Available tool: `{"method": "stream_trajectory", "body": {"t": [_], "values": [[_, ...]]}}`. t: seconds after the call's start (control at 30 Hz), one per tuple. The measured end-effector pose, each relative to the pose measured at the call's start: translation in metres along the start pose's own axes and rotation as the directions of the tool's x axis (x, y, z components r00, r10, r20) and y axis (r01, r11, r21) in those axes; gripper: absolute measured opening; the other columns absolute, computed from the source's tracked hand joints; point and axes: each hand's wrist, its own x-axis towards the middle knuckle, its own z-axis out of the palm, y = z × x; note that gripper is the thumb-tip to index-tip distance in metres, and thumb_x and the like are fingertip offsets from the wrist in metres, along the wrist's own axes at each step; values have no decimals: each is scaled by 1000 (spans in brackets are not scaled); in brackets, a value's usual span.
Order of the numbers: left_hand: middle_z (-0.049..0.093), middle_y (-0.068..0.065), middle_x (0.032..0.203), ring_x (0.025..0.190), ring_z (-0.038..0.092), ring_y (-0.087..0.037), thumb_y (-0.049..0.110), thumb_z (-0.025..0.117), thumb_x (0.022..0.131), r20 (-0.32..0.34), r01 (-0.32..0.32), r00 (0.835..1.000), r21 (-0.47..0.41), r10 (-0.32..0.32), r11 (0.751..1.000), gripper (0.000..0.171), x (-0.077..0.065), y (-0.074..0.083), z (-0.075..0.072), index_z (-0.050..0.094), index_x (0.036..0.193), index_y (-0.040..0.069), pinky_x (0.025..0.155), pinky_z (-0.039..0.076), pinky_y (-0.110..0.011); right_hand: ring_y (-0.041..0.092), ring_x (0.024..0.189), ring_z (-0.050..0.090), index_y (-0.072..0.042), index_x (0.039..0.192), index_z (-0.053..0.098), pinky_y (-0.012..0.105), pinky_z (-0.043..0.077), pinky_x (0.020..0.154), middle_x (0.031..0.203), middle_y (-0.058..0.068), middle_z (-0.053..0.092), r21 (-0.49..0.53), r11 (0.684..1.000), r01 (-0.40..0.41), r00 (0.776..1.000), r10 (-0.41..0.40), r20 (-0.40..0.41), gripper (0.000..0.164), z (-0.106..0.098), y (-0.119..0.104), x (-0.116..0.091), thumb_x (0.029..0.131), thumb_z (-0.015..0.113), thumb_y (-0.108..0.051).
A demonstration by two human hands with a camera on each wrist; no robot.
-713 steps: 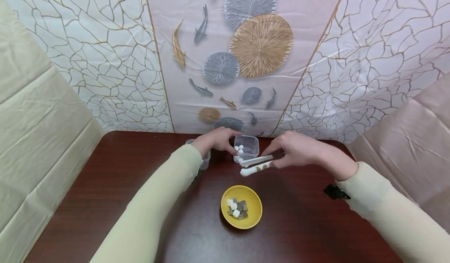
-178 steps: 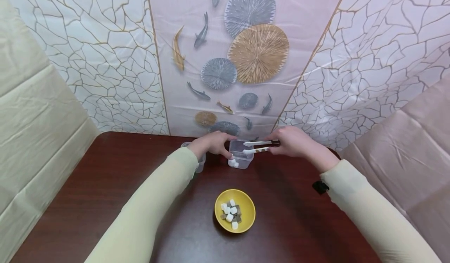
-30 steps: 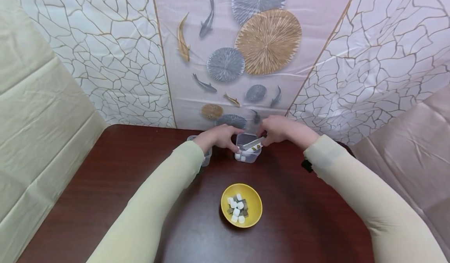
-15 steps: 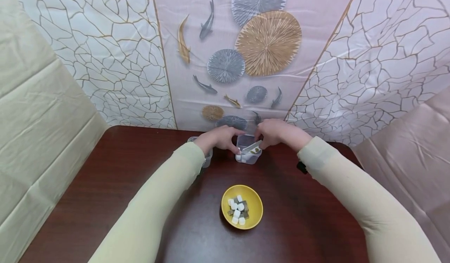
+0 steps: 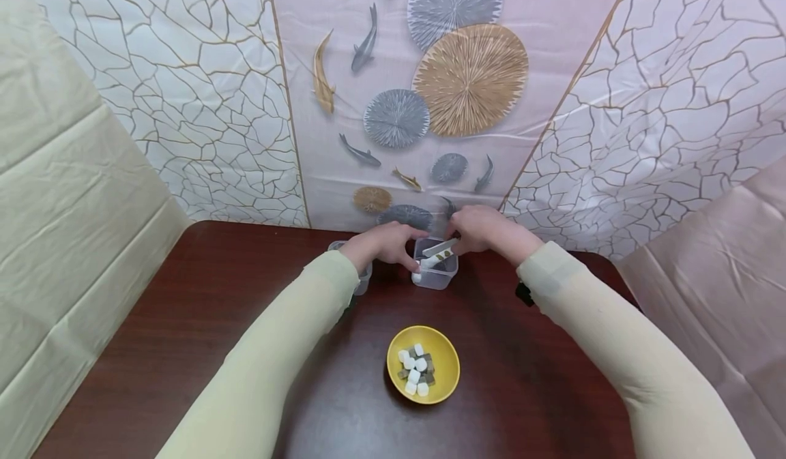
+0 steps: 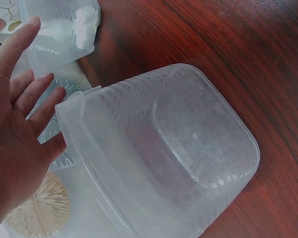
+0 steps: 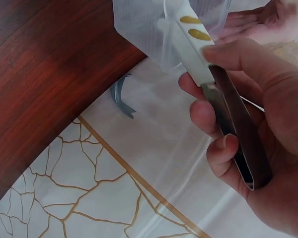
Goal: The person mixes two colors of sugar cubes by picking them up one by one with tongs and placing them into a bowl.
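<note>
My left hand point(image 5: 388, 242) holds a small clear plastic container point(image 5: 437, 282) at its left end, thumb at the front corner and fingers at the back. In the left wrist view the fingers are nearly straight. My right hand point(image 5: 482, 229) grips white tongs point(image 7: 191, 54) by their dark metal handle, and their tips dip into this container. A white cube point(image 5: 417, 277) shows at its left end; the hand and tongs hide part of the inside. Nearer the front, a yellow bowl point(image 5: 451, 377) holds brown pieces point(image 5: 428, 379) with several white cubes point(image 5: 414, 376) on top.
A second clear container point(image 6: 208, 134) stands left of the first, partly hidden under my left wrist. The dark brown table point(image 5: 184, 322) meets a patterned cloth point(image 5: 334, 193) at its back edge, close behind both containers.
Since the oldest frame, more white cubes lie in the bowl and fewer show in the container. Over the last second, the tongs' tips have shifted within the container; the left hand stays put.
</note>
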Motion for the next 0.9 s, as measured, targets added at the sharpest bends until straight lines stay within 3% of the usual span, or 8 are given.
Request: {"method": "stream_trajectory", "body": {"t": [0.27,0.37,0.63,0.9], "values": [[50,-7,164,153,39,-33,43,83,95,4,0,1000,4,0,1000,83,-1,2,-1,44,165,22,124,36,-43,29,94,70,-14,109,84,48,57,86,99,3,78,28,999,19,998,-17,-63,26,-3,3,-13,85,79,-23],[50,-8,164,153,40,-32,43,83,94,5,1,1000,5,-1,1000,84,-2,2,-1,44,165,22,124,36,-42,29,97,71,-14,112,84,49,57,89,104,3,79,32,999,7,999,-6,-41,29,0,3,-14,85,80,-24],[51,-8,163,152,43,-29,42,82,95,13,6,1000,7,-6,1000,82,-2,3,0,45,165,22,123,37,-40,21,86,67,-16,112,84,45,58,80,99,0,77,31,999,-26,999,25,26,25,10,-3,-8,89,81,-25],[52,-7,163,151,45,-27,41,83,94,-1,-2,1000,7,2,1000,82,-4,3,-1,46,164,21,122,39,-40,23,93,69,-18,107,85,44,58,86,99,-1,77,-4,1000,9,1000,-9,19,19,11,-8,-6,89,81,-22]]}}
